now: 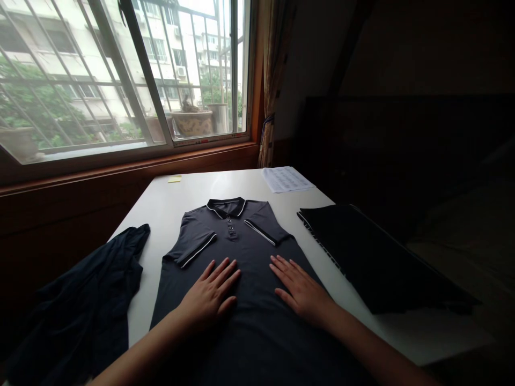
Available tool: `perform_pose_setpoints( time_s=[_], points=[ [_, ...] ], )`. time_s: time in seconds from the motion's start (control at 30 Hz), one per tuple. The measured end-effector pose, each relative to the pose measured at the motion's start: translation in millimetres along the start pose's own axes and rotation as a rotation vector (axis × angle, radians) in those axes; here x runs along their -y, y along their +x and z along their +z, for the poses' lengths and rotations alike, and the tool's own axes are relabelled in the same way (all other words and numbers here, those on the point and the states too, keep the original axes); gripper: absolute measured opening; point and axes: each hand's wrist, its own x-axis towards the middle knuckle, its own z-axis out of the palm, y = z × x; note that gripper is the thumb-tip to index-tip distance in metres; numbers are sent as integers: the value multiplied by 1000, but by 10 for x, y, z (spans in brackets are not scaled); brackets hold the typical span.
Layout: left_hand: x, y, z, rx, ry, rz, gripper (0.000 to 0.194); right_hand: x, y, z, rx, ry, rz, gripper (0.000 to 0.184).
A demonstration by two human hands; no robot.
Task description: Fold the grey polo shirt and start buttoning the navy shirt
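Across the lower centre of the frame lies a dark grey short-sleeved polo shirt (pixel 254 289), front up, its black, white-trimmed collar (pixel 216 209) toward the far side. Both sleeves (pixel 193 247) are turned inward over the chest, which appears to narrow the garment's outline. The left hand (pixel 213 292) rests palm down on the shirt left of centre, fingers slightly spread, thumb apart; the right hand (pixel 303 295) rests likewise right of centre, fingers closer together. Neither pinches anything — the flat contact seems to keep the fabric smooth.

Edges: the white table (pixel 161 209) shows as a strip on either side of the shirt, giving some sideways room. A crumpled dark navy cloth (pixel 92 289) hangs over the left edge, lower left; a flat black layered fabric (pixel 374 262) occupies the right. Both seem placed to leave the middle to the shirt. White printed sheets (pixel 287 179) and a small yellow paper slip (pixel 174 178) lie near the far edge, well apart from both hands. The shirt's near end is lost in shadow — its hem cannot be inspected.
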Motion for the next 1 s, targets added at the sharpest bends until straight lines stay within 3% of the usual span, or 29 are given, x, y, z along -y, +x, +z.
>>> perform_pose_setpoints(
  time_s=[0.23, 0.67, 0.8, 1.0],
  points=[
    [-328, -479, -171, 20, -26, 25, 65, 37, -409, -32, -2, 20, 46, 60],
    [-629, -990, -272, 12, 31, 31, 65, -2, -696, 13, -8, -17, 34, 64],
    [-497, -987, -246, 8, 21, -13, 63, 60, -459, -31, -24, -28, 5, 64],
    [-101, -639, -131, -34, 42, -199, 57, 396, 471, -27, -18, -18, -76, 67]
  ],
)
